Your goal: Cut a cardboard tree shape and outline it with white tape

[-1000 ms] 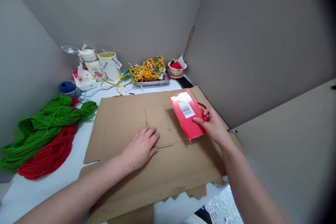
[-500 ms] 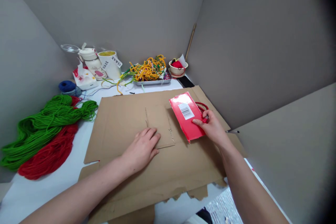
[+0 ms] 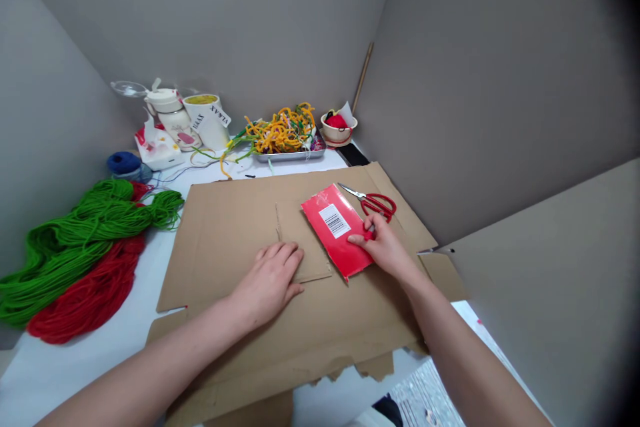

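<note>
My right hand [image 3: 386, 251] pinches the right edge of a flat red cardboard piece [image 3: 353, 257] with a white barcode label. A small red bit shows by its fingertips; I cannot make out what it is. My left hand [image 3: 270, 280] lies palm down, fingers stretched out, on a small rectangular cardboard piece [image 3: 314, 267]. Under both is a large brown cardboard sheet [image 3: 225, 227]. Just beyond the right hand, red-handled scissors [image 3: 363, 197] rest on the sheet. The red piece slants over the small piece's right side; whether they touch is unclear.
Green yarn [image 3: 75, 233] and red yarn [image 3: 95, 293] lie at left, near a blue yarn ball [image 3: 123, 162]. Along the back stand a bottle [image 3: 175, 123], a white tub [image 3: 213, 130], a metal tray [image 3: 293, 156] of yarn scraps and a small bowl [image 3: 337, 133]. Grey partitions [image 3: 500, 113] enclose the table.
My right hand has moved left and slightly towards me with the red cardboard piece, bringing the scissors into fuller view. The left hand stays on the small piece.
</note>
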A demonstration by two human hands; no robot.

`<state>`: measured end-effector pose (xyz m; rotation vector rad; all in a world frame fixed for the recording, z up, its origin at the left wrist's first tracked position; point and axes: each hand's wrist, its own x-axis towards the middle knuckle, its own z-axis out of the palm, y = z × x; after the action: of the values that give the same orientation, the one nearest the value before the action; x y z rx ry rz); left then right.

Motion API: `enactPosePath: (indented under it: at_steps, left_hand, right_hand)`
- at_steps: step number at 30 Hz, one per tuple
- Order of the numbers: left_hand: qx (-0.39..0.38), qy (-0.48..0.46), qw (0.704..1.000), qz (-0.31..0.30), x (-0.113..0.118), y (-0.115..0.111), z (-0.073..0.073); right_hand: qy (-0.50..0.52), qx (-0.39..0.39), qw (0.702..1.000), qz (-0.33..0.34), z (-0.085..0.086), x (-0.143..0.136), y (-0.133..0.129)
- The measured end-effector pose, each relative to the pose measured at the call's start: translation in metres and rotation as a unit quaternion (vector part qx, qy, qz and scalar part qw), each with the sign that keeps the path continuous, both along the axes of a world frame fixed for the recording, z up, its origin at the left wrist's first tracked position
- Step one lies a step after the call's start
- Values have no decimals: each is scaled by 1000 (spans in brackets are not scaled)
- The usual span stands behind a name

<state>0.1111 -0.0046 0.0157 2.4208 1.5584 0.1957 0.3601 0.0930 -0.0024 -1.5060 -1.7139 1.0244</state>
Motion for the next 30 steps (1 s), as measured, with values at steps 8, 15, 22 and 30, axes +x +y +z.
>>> enactPosePath:
  at_steps: [8,15,22,30]
  left_hand:
    - [15,16,1000,4,7,14,-9]
    - [5,16,1000,4,5,17,-13]
    - [4,12,1000,-17,4,17,-14]
    - [0,7,1000,-16,2,18,-14]
  right_hand:
    - [-36,3,998,41,-4,-10,2]
    - [-83,4,995,58,-1,-13,4]
    - [-141,6,986,87,-5,-14,12]
    - [-190,21,978,89,-9,-16,16]
